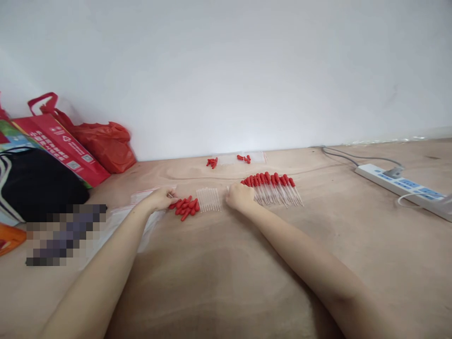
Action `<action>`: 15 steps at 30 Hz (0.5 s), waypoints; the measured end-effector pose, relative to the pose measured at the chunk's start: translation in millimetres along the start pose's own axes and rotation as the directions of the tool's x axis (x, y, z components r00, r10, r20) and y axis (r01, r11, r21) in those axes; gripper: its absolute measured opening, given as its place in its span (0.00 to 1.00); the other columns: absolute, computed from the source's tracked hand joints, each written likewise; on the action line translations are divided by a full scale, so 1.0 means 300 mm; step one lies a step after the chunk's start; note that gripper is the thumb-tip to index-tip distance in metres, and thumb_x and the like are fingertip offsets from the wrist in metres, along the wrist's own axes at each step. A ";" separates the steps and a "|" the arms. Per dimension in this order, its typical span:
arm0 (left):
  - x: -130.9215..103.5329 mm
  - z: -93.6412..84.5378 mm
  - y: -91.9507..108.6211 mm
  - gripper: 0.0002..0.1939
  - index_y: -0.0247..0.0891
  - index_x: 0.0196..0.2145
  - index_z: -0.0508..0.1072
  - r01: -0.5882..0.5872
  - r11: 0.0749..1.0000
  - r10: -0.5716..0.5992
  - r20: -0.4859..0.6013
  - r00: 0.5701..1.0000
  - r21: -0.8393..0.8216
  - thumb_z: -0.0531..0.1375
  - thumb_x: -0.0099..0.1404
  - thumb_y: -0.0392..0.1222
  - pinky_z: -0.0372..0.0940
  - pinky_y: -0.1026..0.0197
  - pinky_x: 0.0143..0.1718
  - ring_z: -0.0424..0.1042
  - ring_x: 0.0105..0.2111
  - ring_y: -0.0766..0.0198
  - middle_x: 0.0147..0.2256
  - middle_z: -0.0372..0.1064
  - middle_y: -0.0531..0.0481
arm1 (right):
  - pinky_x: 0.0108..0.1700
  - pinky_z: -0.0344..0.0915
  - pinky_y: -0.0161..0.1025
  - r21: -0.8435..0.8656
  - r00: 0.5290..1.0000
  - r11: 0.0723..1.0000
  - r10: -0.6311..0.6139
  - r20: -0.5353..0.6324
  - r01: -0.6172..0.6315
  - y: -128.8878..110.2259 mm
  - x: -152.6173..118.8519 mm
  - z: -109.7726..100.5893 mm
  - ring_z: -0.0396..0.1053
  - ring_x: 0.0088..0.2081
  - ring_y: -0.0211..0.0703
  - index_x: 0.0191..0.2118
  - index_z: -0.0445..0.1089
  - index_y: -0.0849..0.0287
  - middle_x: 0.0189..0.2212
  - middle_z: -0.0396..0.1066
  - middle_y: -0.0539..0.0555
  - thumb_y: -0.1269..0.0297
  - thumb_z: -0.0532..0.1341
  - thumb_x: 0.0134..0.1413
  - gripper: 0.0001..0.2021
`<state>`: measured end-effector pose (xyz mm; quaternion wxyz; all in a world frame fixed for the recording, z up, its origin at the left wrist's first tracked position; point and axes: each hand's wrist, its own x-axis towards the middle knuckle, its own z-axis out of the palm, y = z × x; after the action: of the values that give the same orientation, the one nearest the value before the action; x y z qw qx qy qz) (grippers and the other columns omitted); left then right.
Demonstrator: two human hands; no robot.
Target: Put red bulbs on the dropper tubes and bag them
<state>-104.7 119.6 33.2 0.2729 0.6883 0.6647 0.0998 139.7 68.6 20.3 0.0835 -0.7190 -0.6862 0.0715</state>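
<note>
My left hand (163, 198) is at the left edge of a pile of red rubber bulbs (187, 206), fingers bent by the nearest bulb; whether it grips one is unclear. Several clear thin tubes (208, 200) lie side by side just right of the pile. My right hand (240, 196) rests between these tubes and a row of clear droppers with red bulbs (271, 188). Its fingers are closed, and what they hold, if anything, is hidden. Clear plastic bags (118, 223) lie partly under my left forearm.
Smaller red bulbs (212, 163) and clear bags sit near the wall (226, 75). Red bags (106, 143) and a black bag (42, 188) stand at the left, near a blurred object (67, 235). A white power strip (399, 186) with cables lies at the right.
</note>
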 end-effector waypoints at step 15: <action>-0.069 0.024 0.138 0.10 0.36 0.36 0.68 -0.134 0.986 0.154 -0.258 0.954 0.095 0.54 0.55 0.39 0.60 0.61 0.34 0.67 0.36 0.57 0.33 0.68 0.47 | 0.35 0.60 0.38 0.075 0.956 0.970 -0.213 -0.201 0.232 0.149 -0.083 -0.031 0.67 0.35 0.45 0.41 0.61 0.68 0.35 0.67 0.63 0.66 0.44 0.58 0.13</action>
<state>-67.6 99.3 53.0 0.1473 0.7254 0.6464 0.1849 184.1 41.7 19.3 0.1917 -0.6356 -0.7474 0.0254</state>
